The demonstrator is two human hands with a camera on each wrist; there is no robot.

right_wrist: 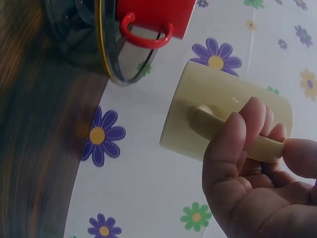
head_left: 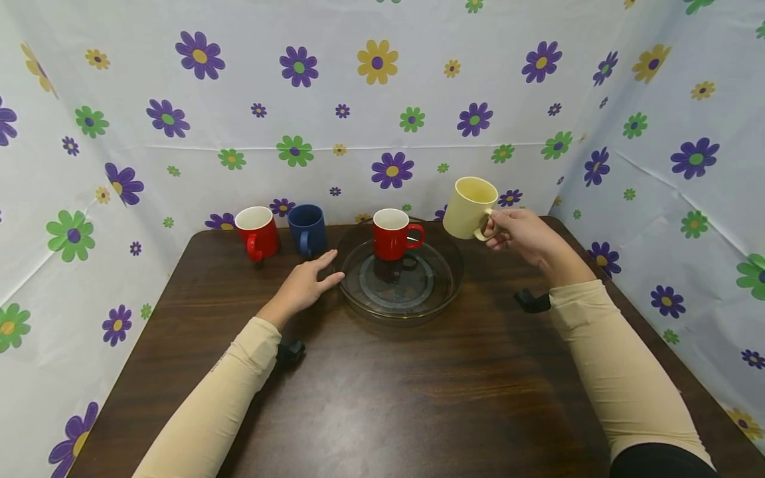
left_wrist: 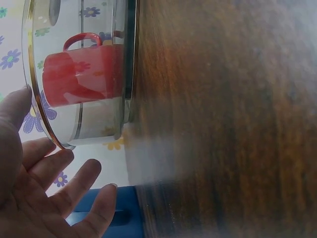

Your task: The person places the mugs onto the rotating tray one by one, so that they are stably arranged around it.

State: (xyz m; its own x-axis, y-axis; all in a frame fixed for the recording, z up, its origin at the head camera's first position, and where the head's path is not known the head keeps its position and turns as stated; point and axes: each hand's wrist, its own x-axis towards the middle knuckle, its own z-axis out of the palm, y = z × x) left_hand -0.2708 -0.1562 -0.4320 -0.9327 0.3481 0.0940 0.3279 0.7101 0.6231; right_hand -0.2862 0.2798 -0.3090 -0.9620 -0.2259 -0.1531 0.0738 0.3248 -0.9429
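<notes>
My right hand [head_left: 522, 236] grips a pale yellow mug [head_left: 469, 209] by its handle, holding it up in the air to the right of a clear round tray [head_left: 358, 305]. In the right wrist view the fingers are curled round the mug's handle [right_wrist: 208, 124]. A red mug [head_left: 390, 238] with a white inside stands upright in the tray, handle to the right. At the tray's left side is my left hand [head_left: 303, 282], its fingers spread and fairly straight. Thumb and fingertips are right at the tray's gold-edged rim [left_wrist: 37, 94] in the left wrist view.
Another red mug [head_left: 257, 234] and a blue mug [head_left: 307, 231] stand side by side at the back left of the dark wooden table [head_left: 406, 392]. A white flowered cloth [head_left: 335, 99] hangs behind the table and along both sides.
</notes>
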